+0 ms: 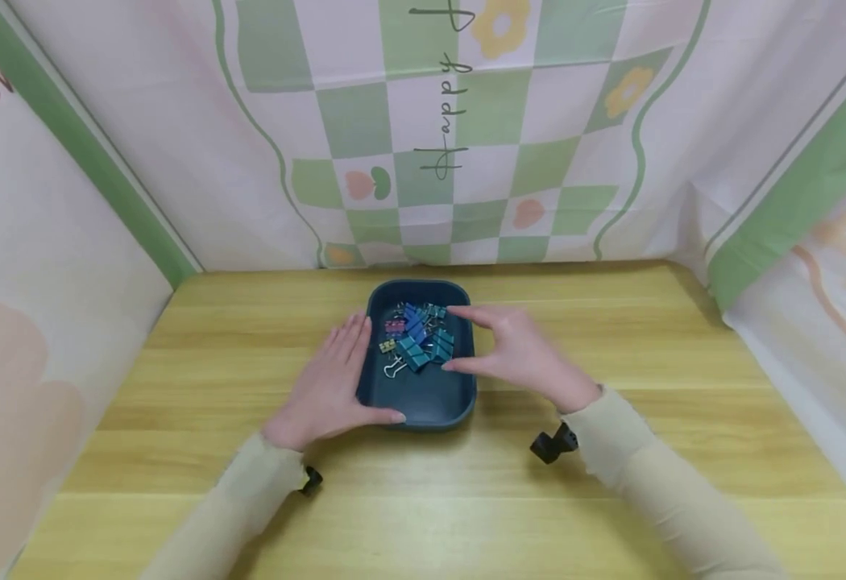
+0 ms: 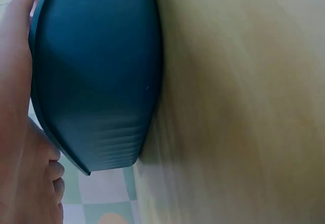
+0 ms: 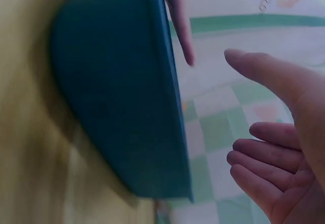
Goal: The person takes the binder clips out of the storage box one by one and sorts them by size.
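A dark blue, round-cornered plastic tray [image 1: 423, 403] sits on the wooden table, holding a small heap of binder clips. Among them are a blue clip [image 1: 416, 325], two teal clips [image 1: 412, 353], a pink one [image 1: 395, 327] and a small yellow one [image 1: 387, 346]. Silver wire handles stick out toward the near side. My left hand [image 1: 330, 387] rests along the tray's left rim with straight fingers, its thumb reaching over the near corner. Over the right rim hovers my right hand [image 1: 512, 348], thumb and fingers spread apart; in the right wrist view nothing lies between them.
The wooden table [image 1: 234, 354] ends at a patterned curtain [image 1: 423, 113] behind the tray, with more cloth hanging at both sides. A small black device [image 1: 553, 443] is worn at the right wrist and another [image 1: 311, 481] at the left.
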`<state>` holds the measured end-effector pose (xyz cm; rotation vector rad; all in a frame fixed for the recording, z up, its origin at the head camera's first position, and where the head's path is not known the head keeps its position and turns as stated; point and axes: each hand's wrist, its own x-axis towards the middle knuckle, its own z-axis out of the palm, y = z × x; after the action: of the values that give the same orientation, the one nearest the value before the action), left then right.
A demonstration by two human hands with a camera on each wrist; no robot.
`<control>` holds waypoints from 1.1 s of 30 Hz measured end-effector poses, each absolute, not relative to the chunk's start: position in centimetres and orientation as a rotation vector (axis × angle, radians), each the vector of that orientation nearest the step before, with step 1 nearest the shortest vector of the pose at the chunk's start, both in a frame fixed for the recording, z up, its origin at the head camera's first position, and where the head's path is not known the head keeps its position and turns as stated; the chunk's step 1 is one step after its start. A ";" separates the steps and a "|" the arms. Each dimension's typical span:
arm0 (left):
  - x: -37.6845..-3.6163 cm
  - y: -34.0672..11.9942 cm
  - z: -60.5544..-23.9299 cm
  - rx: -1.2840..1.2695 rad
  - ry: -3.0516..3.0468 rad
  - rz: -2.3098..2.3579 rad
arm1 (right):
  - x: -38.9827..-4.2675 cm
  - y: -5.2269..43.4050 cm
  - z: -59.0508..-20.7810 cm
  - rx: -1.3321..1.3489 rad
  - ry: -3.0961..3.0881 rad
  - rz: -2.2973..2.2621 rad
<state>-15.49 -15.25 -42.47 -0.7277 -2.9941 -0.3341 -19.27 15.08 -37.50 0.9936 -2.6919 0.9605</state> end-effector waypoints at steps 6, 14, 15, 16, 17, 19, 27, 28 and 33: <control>-15.3 -15.1 -42.7 -0.736 -3.004 -0.328 | -18.7 12.4 -38.6 1.032 -2.743 0.970; -15.2 -15.1 -42.7 -0.754 -3.000 -0.331 | -18.7 9.6 -40.4 1.073 -2.779 0.976; -15.2 -15.1 -42.7 -0.756 -3.002 -0.334 | -18.7 9.3 -40.6 1.070 -2.780 0.972; -15.2 -15.1 -42.7 -0.758 -3.003 -0.335 | -18.8 9.0 -40.8 1.066 -2.779 0.968; -15.2 -15.1 -42.6 -0.759 -3.004 -0.334 | -19.0 8.8 -40.9 1.062 -2.778 0.969; -15.1 -15.1 -42.6 -0.761 -3.003 -0.336 | -19.2 8.4 -41.2 1.055 -2.771 0.971; -15.1 -15.1 -42.7 -0.766 -2.989 -0.353 | -20.3 7.2 -41.3 0.948 -2.848 0.808; -15.1 -15.1 -42.7 -0.765 -2.988 -0.357 | -20.4 7.1 -41.3 0.926 -2.881 0.776; -15.2 -15.1 -42.8 -0.761 -2.989 -0.370 | -20.3 6.8 -41.1 0.855 -3.015 0.663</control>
<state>-15.16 -15.14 -42.75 -0.7606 -2.9891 -0.3705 -20.34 6.76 -41.11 0.8545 -3.0145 0.6635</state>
